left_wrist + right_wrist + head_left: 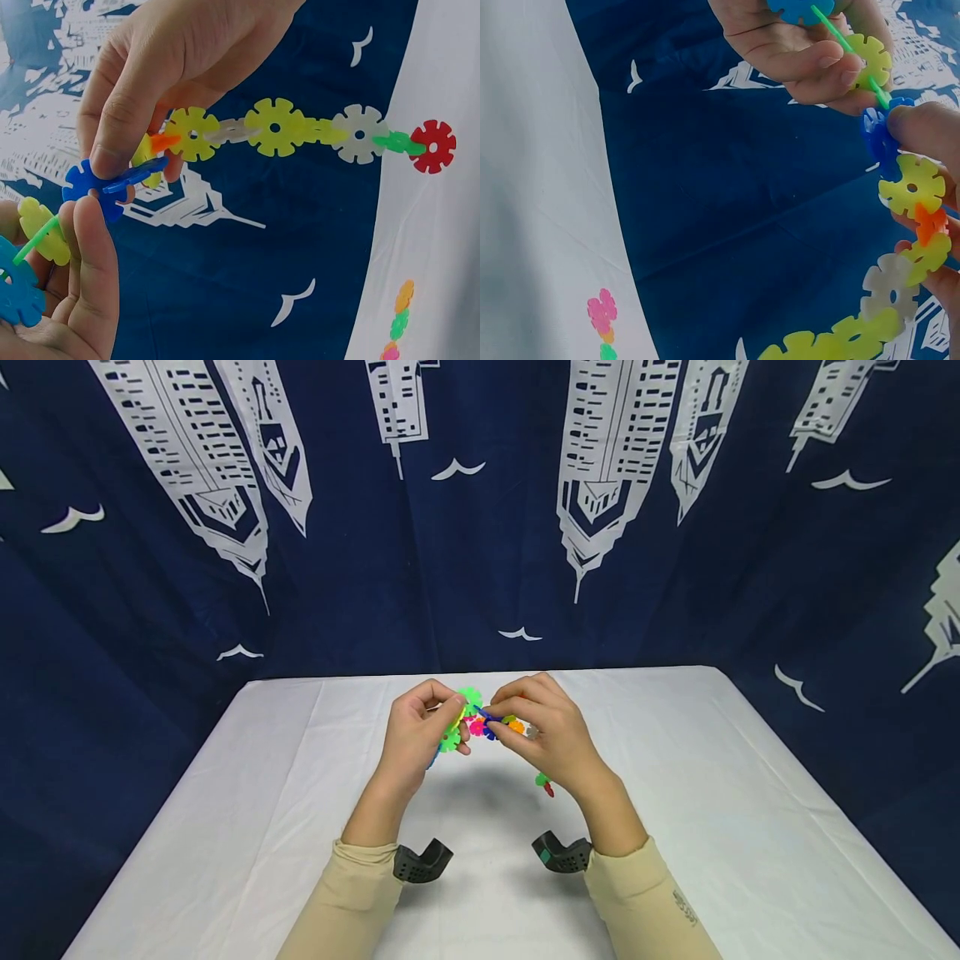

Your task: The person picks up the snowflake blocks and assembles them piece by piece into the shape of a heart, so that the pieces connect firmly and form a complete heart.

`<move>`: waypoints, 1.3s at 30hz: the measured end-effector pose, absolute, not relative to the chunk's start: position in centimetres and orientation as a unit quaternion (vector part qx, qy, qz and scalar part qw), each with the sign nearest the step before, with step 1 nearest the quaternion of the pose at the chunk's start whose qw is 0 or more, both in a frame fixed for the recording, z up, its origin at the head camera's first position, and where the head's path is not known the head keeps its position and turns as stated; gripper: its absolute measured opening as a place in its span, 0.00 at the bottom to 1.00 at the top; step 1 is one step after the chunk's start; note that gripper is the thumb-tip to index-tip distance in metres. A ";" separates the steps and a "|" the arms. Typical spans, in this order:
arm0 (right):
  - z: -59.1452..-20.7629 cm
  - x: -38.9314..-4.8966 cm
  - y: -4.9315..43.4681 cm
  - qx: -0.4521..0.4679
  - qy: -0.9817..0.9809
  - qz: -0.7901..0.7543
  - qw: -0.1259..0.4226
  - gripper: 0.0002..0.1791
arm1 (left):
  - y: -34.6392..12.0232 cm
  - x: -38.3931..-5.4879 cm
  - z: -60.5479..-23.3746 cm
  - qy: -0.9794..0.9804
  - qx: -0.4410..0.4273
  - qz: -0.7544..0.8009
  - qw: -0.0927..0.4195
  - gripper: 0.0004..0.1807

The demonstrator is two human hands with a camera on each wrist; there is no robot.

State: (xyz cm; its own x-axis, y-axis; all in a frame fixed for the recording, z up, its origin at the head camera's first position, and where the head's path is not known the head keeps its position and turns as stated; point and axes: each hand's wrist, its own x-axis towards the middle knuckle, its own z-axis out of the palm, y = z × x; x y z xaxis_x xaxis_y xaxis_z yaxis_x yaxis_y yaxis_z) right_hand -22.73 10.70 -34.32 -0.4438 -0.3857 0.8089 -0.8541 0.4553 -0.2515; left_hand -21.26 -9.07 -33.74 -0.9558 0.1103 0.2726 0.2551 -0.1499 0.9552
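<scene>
My left hand (420,727) holds a section of interlocking plastic snowflake discs, including a light blue disc (16,289), a thin edge-on green disc (35,240) and a yellow disc (870,61). Thumb and fingers of my right hand (551,727) pinch a dark blue disc (94,191), right against the left fingertips. From the right hand hangs a chain of linked discs: an orange disc (930,223), yellow discs (275,127), a pale grey disc (360,133), then green and a red disc (433,146) at its end. Both hands are raised above the table.
A white cloth covers the table (300,827). Behind it hangs a dark blue curtain (465,568) with white buildings and birds. Pink (602,310), orange and green discs form another chain part, seen against the white cloth. Black wrist mounts (422,862) sit at both sleeves.
</scene>
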 end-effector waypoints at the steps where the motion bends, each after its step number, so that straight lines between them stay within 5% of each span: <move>1: -34.3 -22.7 10.7 0.399 -0.779 0.338 0.347 0.05 | -9.0 -21.3 -33.8 -0.650 -0.141 -0.745 0.050 0.05; 13: -34.4 -22.8 10.9 0.398 -0.792 0.337 0.319 0.08 | -9.1 -21.3 -33.9 -0.658 -0.145 -0.736 0.060 0.06; 22: -33.8 -22.2 11.7 0.380 -0.820 0.386 0.188 0.33 | -9.2 -21.2 -33.9 -0.664 -0.187 -0.723 0.031 0.08; 26: -33.5 -22.0 11.9 0.392 -0.808 0.419 0.138 0.33 | -9.3 -21.2 -33.9 -0.676 -0.193 -0.711 0.014 0.10; 33: -33.3 -22.1 12.3 0.363 -0.803 0.443 0.166 0.32 | -10.2 -21.5 -33.7 -0.690 -0.173 -0.703 -0.017 0.18; 39: -33.6 -22.5 12.6 0.331 -0.788 0.487 0.179 0.33 | -10.4 -21.4 -33.6 -0.650 -0.186 -0.736 -0.030 0.11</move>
